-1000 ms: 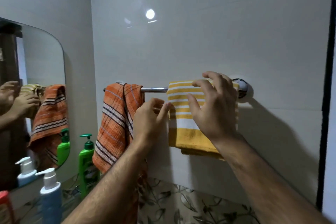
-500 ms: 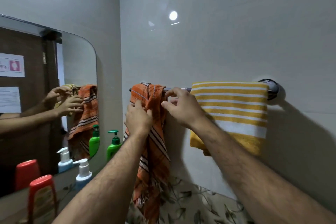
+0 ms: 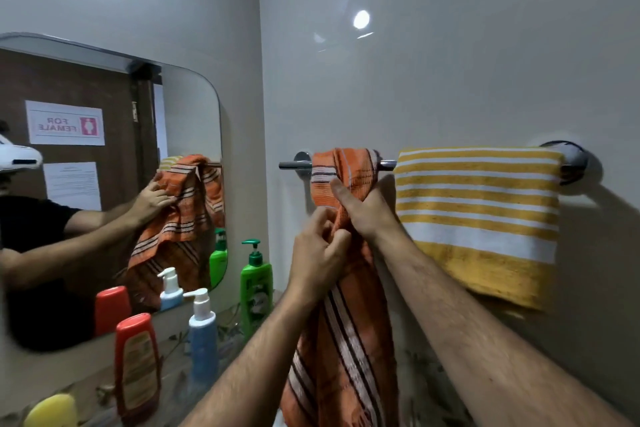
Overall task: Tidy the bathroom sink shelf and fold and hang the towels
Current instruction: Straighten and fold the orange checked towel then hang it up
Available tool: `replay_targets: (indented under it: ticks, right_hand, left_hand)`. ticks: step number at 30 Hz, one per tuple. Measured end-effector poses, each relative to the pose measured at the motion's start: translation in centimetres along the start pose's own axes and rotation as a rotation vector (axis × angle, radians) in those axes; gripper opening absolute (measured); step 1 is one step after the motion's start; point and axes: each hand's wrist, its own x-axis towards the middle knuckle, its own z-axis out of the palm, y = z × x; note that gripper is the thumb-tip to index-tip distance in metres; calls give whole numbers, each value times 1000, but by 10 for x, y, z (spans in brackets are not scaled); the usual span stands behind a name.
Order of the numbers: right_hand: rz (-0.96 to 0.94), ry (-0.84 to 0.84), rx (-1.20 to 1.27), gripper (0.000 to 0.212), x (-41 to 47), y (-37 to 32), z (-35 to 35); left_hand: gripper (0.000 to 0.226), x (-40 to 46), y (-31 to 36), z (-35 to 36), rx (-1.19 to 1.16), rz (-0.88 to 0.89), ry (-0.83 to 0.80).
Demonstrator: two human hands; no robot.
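An orange striped towel [image 3: 349,340] hangs bunched over the left end of the chrome towel bar [image 3: 294,165]. My left hand [image 3: 317,253] grips the bunched cloth a little below the bar. My right hand [image 3: 363,208] grips the same towel just above and to the right of the left hand, thumb pointing up. A yellow and white striped towel [image 3: 481,215] hangs folded flat over the right part of the bar, apart from both hands.
On the shelf below the mirror [image 3: 104,184] stand a green pump bottle [image 3: 255,284], a blue pump bottle [image 3: 203,340], a red bottle [image 3: 137,364] and a yellow item [image 3: 52,411] at the bottom left. The bar's right mount [image 3: 575,163] is on the tiled wall.
Both hands left the yellow towel and moved left to the orange one. They now grip it lower, bunched together below the bar. The view has shifted left.
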Motion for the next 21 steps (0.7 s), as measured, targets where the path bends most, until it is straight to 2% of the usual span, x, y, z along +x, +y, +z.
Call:
replay_targets:
  ticks: [2, 4, 7, 11, 13, 16, 18, 21]
  right_hand:
    - [18, -40, 20, 76, -3, 6, 1]
    - [41, -71, 2, 53, -20, -2, 1]
    - [38, -67, 66, 16, -42, 0, -1]
    - [92, -64, 172, 16, -75, 8, -4]
    - [111, -128, 203, 17, -97, 8, 0]
    - [119, -243, 292, 16, -135, 1, 3]
    - [153, -312, 378, 24, -159, 0, 3]
    - [219, -384, 475, 24, -196, 7, 2]
  left_hand:
    - [5, -14, 2, -4, -46, 36, -71]
    - [27, -23, -1, -12, -144, -6, -28]
    - [57, -28, -7, -31, -287, -192, 145]
    - [74, -39, -1, -43, -262, -355, 107]
    - [82, -49, 7, -46, -220, -413, 65]
    - [70, -67, 24, -51, -206, -459, 46]
    - [62, -83, 32, -60, -336, -545, 20]
    - [49, -116, 43, -80, -488, -604, -3]
